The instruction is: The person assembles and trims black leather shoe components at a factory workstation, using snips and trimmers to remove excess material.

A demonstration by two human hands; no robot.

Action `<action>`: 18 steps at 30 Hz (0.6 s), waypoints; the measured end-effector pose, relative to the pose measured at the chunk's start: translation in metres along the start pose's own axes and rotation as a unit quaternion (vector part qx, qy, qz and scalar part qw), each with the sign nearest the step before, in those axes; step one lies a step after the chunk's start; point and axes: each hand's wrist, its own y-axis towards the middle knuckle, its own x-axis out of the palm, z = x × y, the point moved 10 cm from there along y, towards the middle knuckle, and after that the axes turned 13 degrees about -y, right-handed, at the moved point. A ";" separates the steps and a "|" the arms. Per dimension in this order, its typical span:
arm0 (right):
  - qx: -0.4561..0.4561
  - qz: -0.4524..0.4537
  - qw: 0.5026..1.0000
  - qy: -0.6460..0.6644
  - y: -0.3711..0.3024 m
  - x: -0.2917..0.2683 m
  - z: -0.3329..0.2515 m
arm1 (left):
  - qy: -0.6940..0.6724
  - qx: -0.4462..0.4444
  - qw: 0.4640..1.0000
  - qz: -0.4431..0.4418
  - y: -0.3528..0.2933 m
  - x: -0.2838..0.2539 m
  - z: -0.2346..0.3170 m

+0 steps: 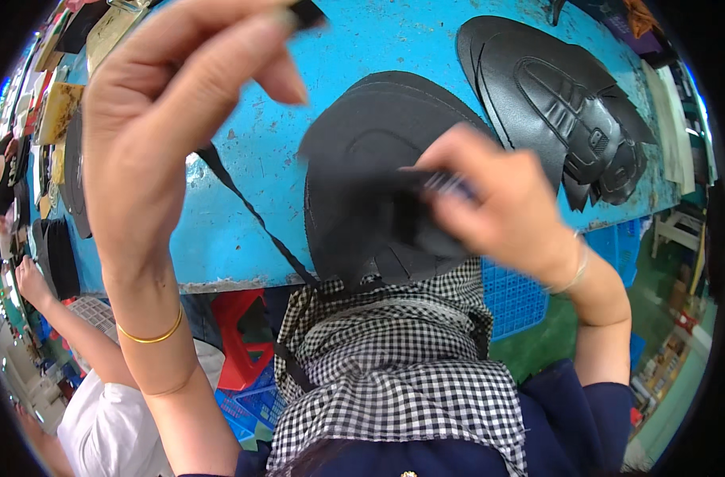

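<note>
My left hand (168, 111) is raised high and close to the camera, its fingers pinched on the end of a thin black strap (251, 211). The strap runs down from the fingertips across the blue table (243, 151) toward my lap. My right hand (497, 199) is blurred and grips a small dark tool with a ribbed handle (450, 187), pressed onto a black leather shoe upper piece (378, 191) lying at the table's near edge.
A stack of black leather shoe uppers with buckles (561, 103) lies at the far right of the table. More dark pieces (72, 179) line the left side. Another person's arm (56, 314) reaches in at lower left. Blue crates (513, 294) and a red stool (239, 330) stand below.
</note>
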 end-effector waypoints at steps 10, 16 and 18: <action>0.269 0.256 0.907 0.201 -0.108 -0.139 0.215 | 0.078 -0.131 0.941 -0.301 -0.018 0.122 -0.056; 0.208 0.072 0.960 0.172 -0.081 -0.071 0.128 | 0.172 -0.113 0.902 -0.380 -0.023 0.154 -0.076; 0.108 -0.003 0.985 0.138 -0.057 -0.048 0.085 | 0.191 -0.106 0.903 -0.370 -0.023 0.153 -0.075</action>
